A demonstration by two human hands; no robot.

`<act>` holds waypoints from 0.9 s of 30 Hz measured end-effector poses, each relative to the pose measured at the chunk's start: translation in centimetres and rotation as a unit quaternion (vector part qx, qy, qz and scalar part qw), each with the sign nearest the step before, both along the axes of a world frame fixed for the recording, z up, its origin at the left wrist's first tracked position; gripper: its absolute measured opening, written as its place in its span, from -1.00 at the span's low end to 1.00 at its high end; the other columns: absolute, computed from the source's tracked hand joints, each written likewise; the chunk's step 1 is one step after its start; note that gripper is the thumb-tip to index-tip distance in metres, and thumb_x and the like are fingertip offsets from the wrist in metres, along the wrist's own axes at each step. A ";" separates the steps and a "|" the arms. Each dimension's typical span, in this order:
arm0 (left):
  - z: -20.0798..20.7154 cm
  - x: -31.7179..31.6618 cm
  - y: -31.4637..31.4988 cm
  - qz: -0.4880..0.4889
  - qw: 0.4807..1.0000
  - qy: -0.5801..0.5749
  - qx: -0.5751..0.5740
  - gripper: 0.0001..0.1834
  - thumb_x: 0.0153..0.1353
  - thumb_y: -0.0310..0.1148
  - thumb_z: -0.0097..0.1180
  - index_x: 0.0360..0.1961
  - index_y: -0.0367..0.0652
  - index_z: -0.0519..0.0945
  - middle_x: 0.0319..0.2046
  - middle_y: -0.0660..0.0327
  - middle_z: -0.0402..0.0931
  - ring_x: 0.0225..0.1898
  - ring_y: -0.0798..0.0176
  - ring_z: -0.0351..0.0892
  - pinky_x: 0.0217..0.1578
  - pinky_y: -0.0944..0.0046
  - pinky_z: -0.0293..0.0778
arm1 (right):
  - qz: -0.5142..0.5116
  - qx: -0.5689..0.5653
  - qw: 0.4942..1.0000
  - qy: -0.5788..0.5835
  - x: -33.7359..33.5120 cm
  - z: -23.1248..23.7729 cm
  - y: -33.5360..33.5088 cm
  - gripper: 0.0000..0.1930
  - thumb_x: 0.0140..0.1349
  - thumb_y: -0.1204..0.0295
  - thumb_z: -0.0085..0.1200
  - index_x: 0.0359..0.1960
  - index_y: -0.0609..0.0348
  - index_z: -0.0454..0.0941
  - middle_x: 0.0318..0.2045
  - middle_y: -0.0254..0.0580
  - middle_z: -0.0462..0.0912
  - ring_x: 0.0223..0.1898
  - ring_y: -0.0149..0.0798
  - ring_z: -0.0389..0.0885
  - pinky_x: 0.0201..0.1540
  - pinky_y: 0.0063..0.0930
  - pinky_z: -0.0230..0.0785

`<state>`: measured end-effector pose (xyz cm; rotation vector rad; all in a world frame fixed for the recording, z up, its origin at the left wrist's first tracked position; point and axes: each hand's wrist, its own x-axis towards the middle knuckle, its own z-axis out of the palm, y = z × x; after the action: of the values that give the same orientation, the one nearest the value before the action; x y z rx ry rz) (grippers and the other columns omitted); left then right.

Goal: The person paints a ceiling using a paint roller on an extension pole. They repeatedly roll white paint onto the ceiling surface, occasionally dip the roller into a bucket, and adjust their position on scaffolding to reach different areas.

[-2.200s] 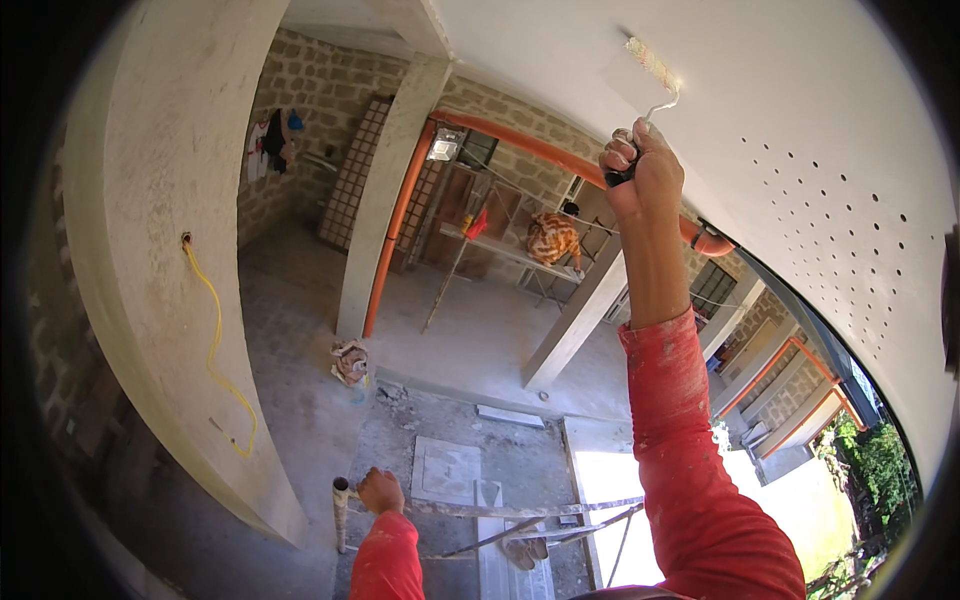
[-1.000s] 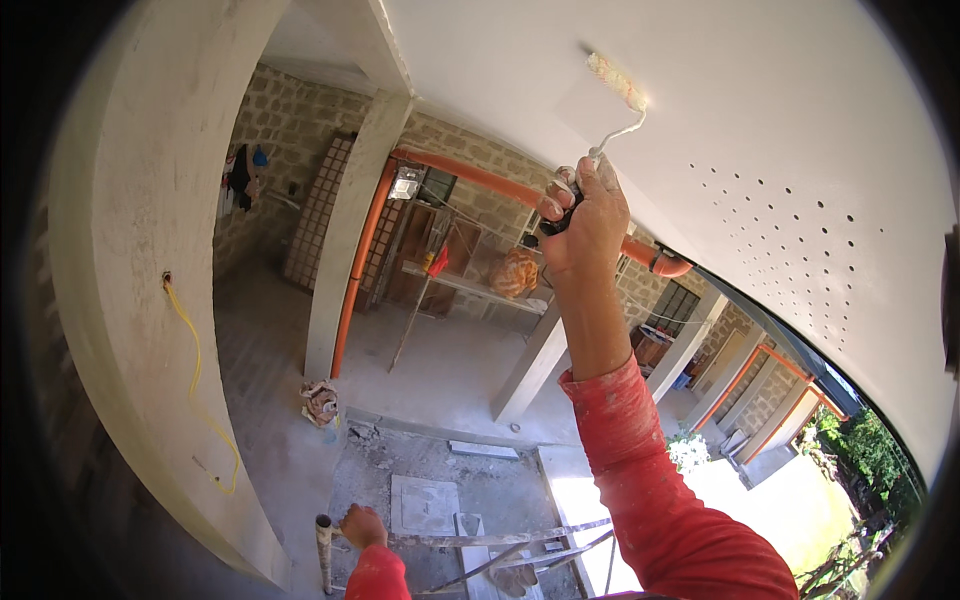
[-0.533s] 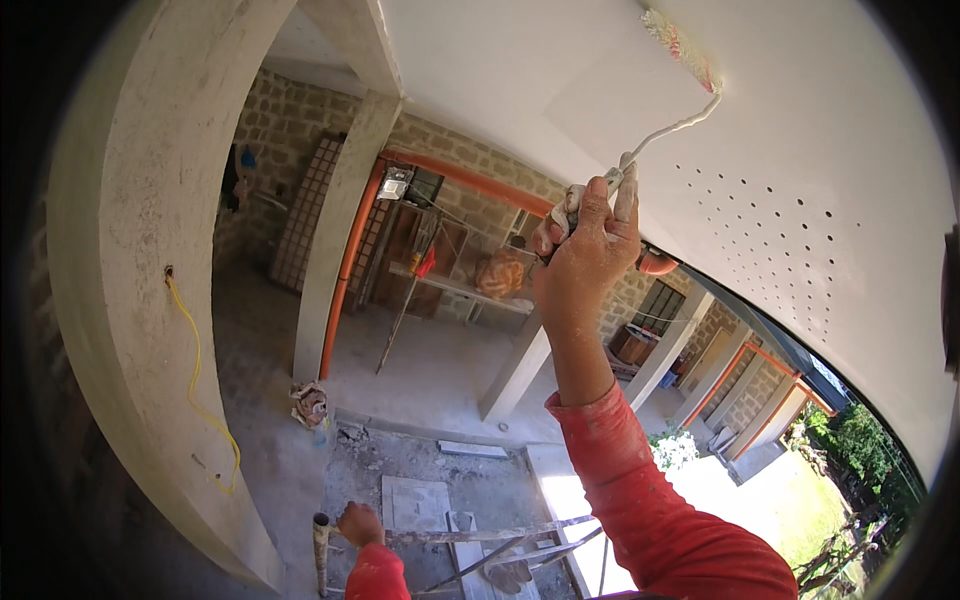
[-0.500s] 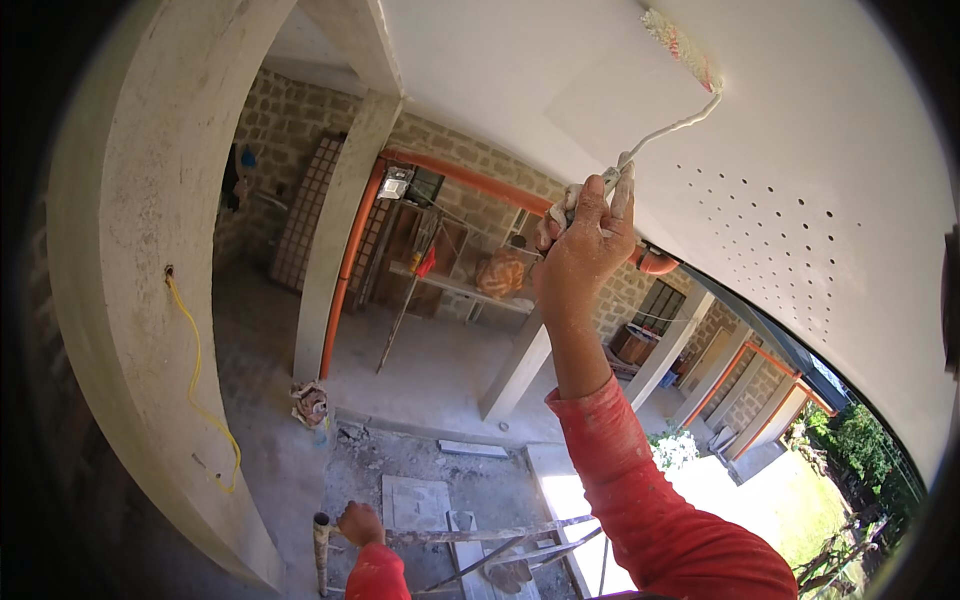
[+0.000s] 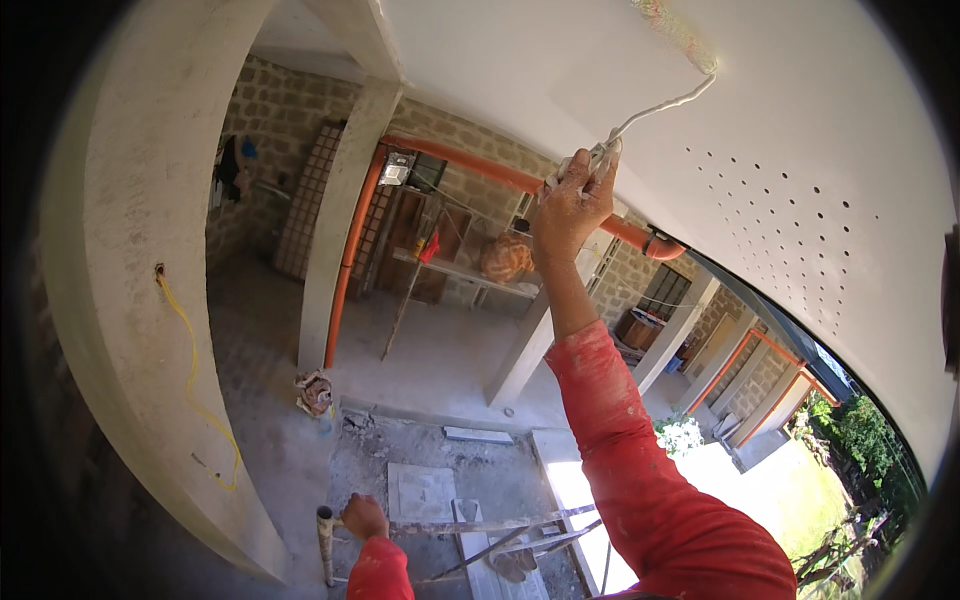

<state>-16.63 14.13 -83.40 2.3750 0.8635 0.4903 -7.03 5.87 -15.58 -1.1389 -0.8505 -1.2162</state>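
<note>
My right hand (image 5: 574, 212) is raised high and closed around the handle of a paint roller (image 5: 684, 40). The roller's fuzzy sleeve, cream with reddish streaks, lies against the white ceiling (image 5: 540, 70), and its bent wire frame runs down to my grip. Most of the handle is hidden by my fingers. Low in the view, my left hand (image 5: 364, 517) is closed on a paint-spattered scaffold rail (image 5: 455, 525), beside an upright pipe post (image 5: 326, 545). Both sleeves are red, with pale paint specks on the right one.
A concrete column (image 5: 140, 200) with a yellow cable (image 5: 190, 370) stands close on the left. Small holes dot the ceiling at right. Below are a floor with boards (image 5: 420, 492) and a bundle (image 5: 314, 392). An orange pipe (image 5: 470, 165) crosses behind my right hand.
My right hand and the roller have shifted slightly up and left in the view, the sleeve staying against the ceiling. My left hand stays on the rail. The view has shifted a little.
</note>
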 end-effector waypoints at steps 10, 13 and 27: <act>0.5 0.1 -0.1 0.010 1.000 -0.007 0.009 -0.80 0.25 -0.27 0.14 -0.40 -0.15 0.67 -0.43 0.03 0.71 -0.36 -0.10 0.71 -0.11 -0.04 0.52 | -0.011 0.008 0.993 0.119 -2.7 -4.7 -3.7 -0.46 0.58 0.38 -0.03 0.54 0.05 0.20 -0.51 -0.43 0.37 -0.62 -0.58 0.26 -0.65 -0.61 0.14; 1.5 -0.4 -0.3 0.006 0.999 -0.030 0.025 -0.79 0.27 -0.29 0.12 -0.41 -0.16 0.67 -0.44 0.02 0.71 -0.38 -0.12 0.71 -0.14 -0.06 0.53 | 0.001 0.013 0.996 0.092 -3.9 -4.5 -5.1 -0.48 0.59 0.34 -0.02 0.52 0.09 0.23 -0.53 -0.44 0.38 -0.62 -0.60 0.26 -0.65 -0.64 0.15; 0.9 -0.8 -0.3 0.002 0.997 -0.054 0.050 -0.83 0.28 -0.33 0.14 -0.44 -0.12 0.64 -0.46 0.08 0.69 -0.41 -0.06 0.70 -0.21 -0.03 0.54 | -0.021 0.001 0.997 0.074 -6.1 -2.2 -6.0 -0.52 0.59 0.37 -0.04 0.45 0.21 0.25 -0.56 -0.42 0.37 -0.62 -0.58 0.28 -0.67 -0.61 0.16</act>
<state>-17.44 13.83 -82.51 2.4115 0.8121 0.6722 -13.16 -0.15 -17.80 -1.2349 -0.7165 -1.1517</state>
